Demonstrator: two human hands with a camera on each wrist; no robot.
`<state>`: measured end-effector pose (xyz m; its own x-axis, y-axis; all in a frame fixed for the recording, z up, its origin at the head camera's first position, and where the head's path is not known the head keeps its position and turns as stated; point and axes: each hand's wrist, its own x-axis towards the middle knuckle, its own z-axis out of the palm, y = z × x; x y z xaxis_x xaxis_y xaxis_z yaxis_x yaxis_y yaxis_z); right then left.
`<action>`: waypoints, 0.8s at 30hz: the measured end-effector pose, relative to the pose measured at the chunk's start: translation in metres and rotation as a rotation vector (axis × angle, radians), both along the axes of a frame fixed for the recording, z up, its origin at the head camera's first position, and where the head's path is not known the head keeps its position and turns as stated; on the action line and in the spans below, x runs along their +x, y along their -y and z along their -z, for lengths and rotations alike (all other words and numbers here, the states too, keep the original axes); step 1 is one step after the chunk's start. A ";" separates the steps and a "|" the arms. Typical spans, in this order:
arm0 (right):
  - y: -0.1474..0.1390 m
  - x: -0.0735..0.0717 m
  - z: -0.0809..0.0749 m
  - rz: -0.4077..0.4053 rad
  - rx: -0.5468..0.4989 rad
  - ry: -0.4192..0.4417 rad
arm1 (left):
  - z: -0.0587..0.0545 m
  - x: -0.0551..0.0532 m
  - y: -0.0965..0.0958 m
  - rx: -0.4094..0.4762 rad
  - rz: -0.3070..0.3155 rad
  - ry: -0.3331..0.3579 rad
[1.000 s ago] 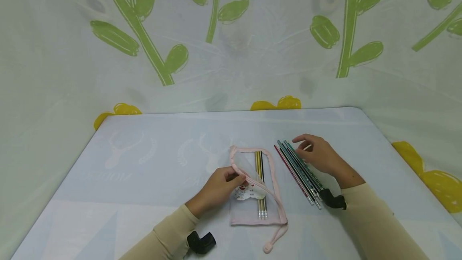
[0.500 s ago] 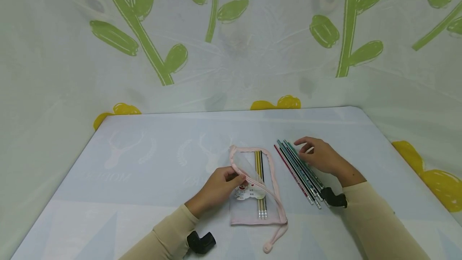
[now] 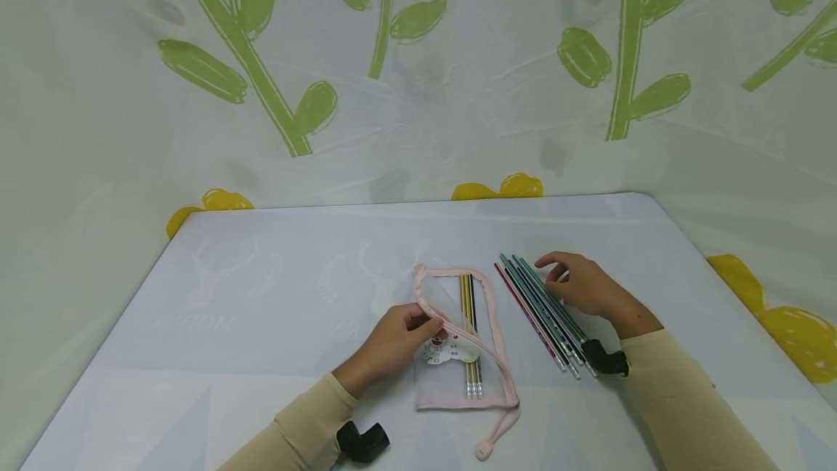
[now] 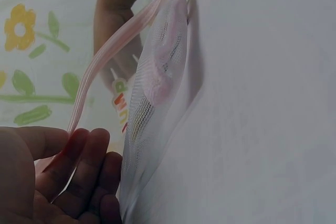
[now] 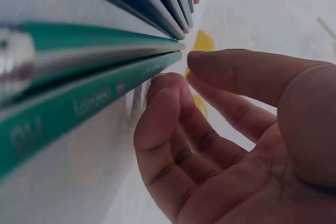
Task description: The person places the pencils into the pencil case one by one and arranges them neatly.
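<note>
My left hand [image 3: 387, 344] pinches the pink trim of a clear mesh pouch [image 3: 434, 386] between thumb and fingers, lifting the edge of its mouth. Inside the pouch lie several yellow and black pencils [image 3: 469, 376] with a white printed card [image 3: 451, 347]. In the left wrist view, the pouch's mesh [image 4: 157, 145] hangs beside the fingers. To the right of the pouch is a bundle of pencils [image 3: 539, 307], mostly green, with a red one at its left. My right hand [image 3: 582, 286] is at the bundle's right side, fingers loosely bent; green pencils [image 5: 105, 90] pass beside its fingertips.
A pale table [image 3: 261, 267] with faint printed patterns lies beneath everything, its back edge against a leaf-patterned curtain [image 3: 497, 93]. The pouch's pink cord with a round end [image 3: 484, 449] trails toward me. Black wrist mounts [image 3: 362, 442] sit at both sleeves.
My right hand has shifted slightly right and toward me beside the pencils, and another pencil end now shows at the bundle's near right. The left hand keeps its hold on the pouch.
</note>
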<state>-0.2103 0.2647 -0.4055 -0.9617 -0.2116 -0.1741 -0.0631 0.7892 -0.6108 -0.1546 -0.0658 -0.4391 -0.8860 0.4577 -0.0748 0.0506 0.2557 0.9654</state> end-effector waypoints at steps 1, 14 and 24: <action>0.000 0.000 0.000 0.001 0.003 0.002 | 0.000 0.000 0.000 0.001 -0.001 0.001; -0.001 -0.001 0.006 -0.014 0.033 0.009 | 0.003 -0.001 0.001 -0.023 -0.008 -0.002; -0.002 -0.001 0.003 -0.017 0.062 -0.001 | 0.003 -0.002 0.000 -0.025 0.000 -0.011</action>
<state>-0.2118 0.2672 -0.4087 -0.9582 -0.2169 -0.1866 -0.0774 0.8244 -0.5608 -0.1568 -0.0661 -0.4419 -0.8867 0.4560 -0.0768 0.0608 0.2796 0.9582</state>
